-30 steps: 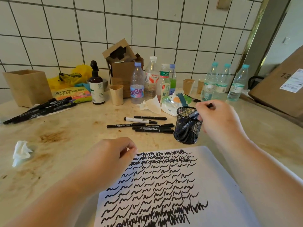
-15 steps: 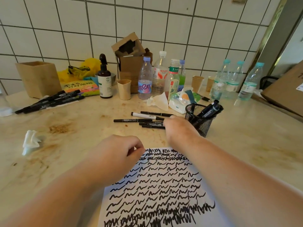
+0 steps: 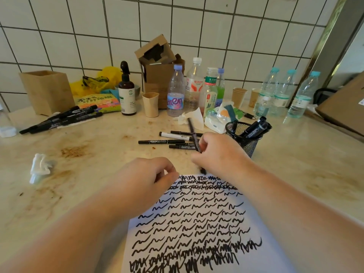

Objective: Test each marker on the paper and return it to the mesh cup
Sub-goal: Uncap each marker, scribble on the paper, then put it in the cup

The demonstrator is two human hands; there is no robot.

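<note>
Right hand (image 3: 218, 152) has lifted a slim black marker (image 3: 194, 135) above scribbled paper (image 3: 197, 223).

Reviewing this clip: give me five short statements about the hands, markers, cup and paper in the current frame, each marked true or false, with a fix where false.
1. The right hand grips a black marker. True.
2. The mesh cup is empty. False: several markers stand in it.
3. The paper is blank. False: black squiggles cover it.
4. Loose markers lie on the counter beyond the paper. True.
5. The left hand holds a marker. False: no marker shows in it.
</note>
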